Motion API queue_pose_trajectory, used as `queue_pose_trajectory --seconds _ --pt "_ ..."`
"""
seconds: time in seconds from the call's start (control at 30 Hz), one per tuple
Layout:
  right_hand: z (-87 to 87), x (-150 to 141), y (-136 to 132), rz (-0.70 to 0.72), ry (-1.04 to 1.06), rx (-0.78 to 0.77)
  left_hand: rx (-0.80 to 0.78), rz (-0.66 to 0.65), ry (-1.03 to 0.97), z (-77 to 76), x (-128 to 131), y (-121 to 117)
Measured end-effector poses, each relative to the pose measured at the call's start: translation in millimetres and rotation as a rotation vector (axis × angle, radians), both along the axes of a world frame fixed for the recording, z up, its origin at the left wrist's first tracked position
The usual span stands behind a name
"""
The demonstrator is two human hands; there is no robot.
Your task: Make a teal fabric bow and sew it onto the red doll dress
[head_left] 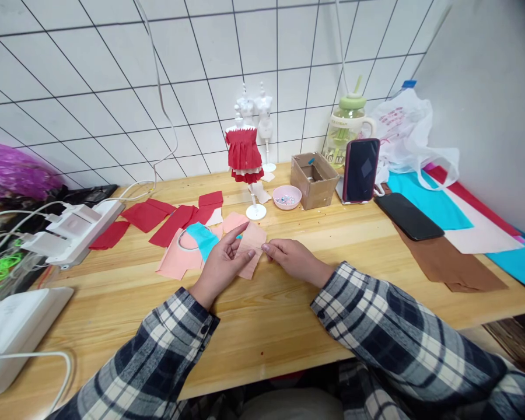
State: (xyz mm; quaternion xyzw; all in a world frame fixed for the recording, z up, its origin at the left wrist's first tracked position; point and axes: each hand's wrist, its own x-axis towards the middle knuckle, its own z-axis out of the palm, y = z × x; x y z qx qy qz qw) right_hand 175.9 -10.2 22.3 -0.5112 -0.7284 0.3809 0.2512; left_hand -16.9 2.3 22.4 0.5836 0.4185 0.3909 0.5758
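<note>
A small peach-pink piece of fabric (254, 237) is held up above the table, pinched between the thumb and fingers of my left hand (224, 261). My right hand (294, 256) is closed in a pinch at the fabric's right edge; whatever is between its fingertips is too small to make out. Left of the fabric, a pink cut piece (171, 261) lies flat with a turquoise scrap (203, 238) and a thin ring partly on it. Behind my hands stands a miniature dress form (256, 211) wearing a ruffled red dress (244, 153).
Red fabric pieces (146, 214) lie left. A pink bowl (287, 198) of small shiny bits, a cardboard box (315, 184), a propped phone (361, 172) and a green-lidded jug (347, 128) stand behind. Another phone (409, 216) rests on coloured sheets at right; a power strip (81, 233) sits left.
</note>
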Motion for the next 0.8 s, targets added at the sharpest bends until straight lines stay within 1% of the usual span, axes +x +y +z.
queue_pose_trajectory --seconds 0.37,0.57,0.7,0.8 --pt "-1.1 0.0 0.3 -0.007 0.016 0.016 0.011 0.001 -0.006 -0.9 0.0 -0.1" --pt "-0.8 -0.2 0.4 -0.005 0.008 0.034 0.0 0.001 -0.017 1.3 0.7 -0.3" --pt "-1.4 0.3 0.5 -0.002 0.015 0.028 -0.021 -0.002 -0.029 1.5 0.3 -0.8" --pt "-0.6 0.7 -0.1 -0.001 0.044 -0.006 -0.006 -0.002 -0.007 1.3 0.4 -0.8"
